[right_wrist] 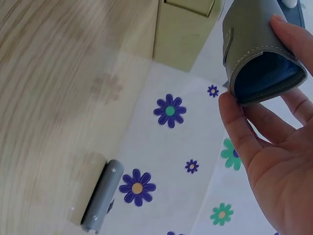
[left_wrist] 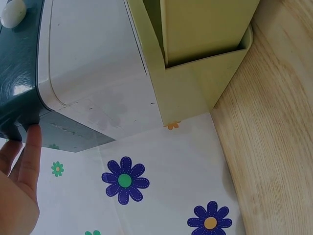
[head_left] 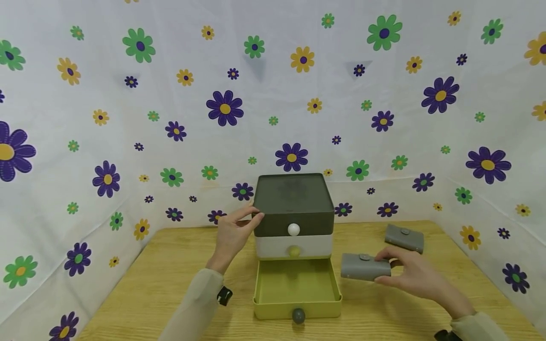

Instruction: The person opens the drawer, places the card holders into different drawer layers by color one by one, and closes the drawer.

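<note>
A small drawer box stands on the table, with a dark green top tier, a white middle one and an olive-yellow bottom drawer pulled out. The fingertips of my left hand touch the left side of the dark tier near its front corner; the left wrist view shows those fingers fairly straight. Right of the open drawer, my right hand pinches a grey snap wallet between thumb and fingers, above the table. Its rolled open end faces the right wrist camera and looks dark blue inside.
A second grey snap wallet lies on the wooden table at the back right. Behind and at both sides hangs a white flowered cloth. Round knobs, such as the grey knob, stick out from the drawer fronts.
</note>
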A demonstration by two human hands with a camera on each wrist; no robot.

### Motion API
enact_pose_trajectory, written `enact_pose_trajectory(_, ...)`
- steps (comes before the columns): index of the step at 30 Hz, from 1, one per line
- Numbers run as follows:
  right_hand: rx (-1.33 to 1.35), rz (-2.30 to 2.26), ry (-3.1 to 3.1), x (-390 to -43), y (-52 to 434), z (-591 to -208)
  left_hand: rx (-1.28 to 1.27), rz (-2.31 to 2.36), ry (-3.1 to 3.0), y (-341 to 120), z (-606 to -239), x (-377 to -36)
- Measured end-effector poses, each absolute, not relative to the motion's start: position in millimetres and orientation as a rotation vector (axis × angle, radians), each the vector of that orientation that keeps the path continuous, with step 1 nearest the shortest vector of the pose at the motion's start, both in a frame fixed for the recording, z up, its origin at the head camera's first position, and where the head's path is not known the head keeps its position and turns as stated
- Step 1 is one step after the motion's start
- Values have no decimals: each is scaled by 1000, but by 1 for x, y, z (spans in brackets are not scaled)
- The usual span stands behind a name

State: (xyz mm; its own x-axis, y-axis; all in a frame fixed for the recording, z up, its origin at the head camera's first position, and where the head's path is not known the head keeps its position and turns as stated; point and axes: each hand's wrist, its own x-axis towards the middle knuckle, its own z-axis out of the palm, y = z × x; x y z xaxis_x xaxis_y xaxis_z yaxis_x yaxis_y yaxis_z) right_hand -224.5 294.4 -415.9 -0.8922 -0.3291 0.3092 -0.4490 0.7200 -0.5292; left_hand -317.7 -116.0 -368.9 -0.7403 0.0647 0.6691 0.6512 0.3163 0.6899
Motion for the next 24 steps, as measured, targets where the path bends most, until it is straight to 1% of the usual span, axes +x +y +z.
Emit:
enact_pose_trajectory(9,721,907,-2673,-224,270,-412,-648,-1433,-2044,-116,-368,-317)
enact_pose_trajectory(20,879,879,-2676,-231,238,-419,-669,-1415,-2030,-116,-368,-318)
enact_pose_trajectory(24,901,839,-2700,-233,224,-420,-656,-1425,-2034,-120,-380,-332)
